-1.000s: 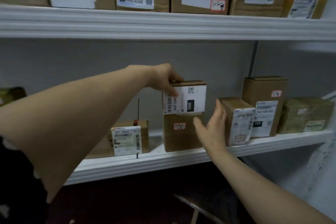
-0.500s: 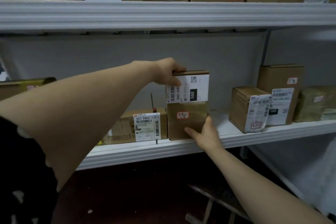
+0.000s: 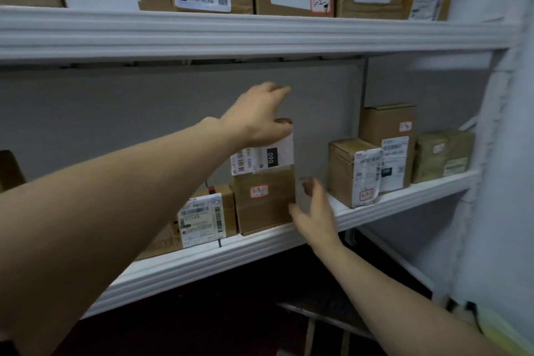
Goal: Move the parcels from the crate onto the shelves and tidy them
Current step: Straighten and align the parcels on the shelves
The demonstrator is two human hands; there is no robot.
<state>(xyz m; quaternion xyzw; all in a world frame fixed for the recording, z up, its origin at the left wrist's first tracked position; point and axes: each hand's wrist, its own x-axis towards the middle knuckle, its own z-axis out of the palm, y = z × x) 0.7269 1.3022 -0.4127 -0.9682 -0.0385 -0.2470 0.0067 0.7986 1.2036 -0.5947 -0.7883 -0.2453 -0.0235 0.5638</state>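
- So the tall box [image 3: 264, 205] stood upright on the lower shelf [image 3: 202, 264].
- Left hand [image 3: 257, 118] lay open over its top — right hand [image 3: 315, 214], fingers spread, was at its lower right edge, probably handier for a nudge.

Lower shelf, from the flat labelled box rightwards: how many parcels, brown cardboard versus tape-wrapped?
Brown cardboard: 4 (flat box, upright box, small box, tall box)
Tape-wrapped: 1 (tape-wrapped parcel)
Total: 5
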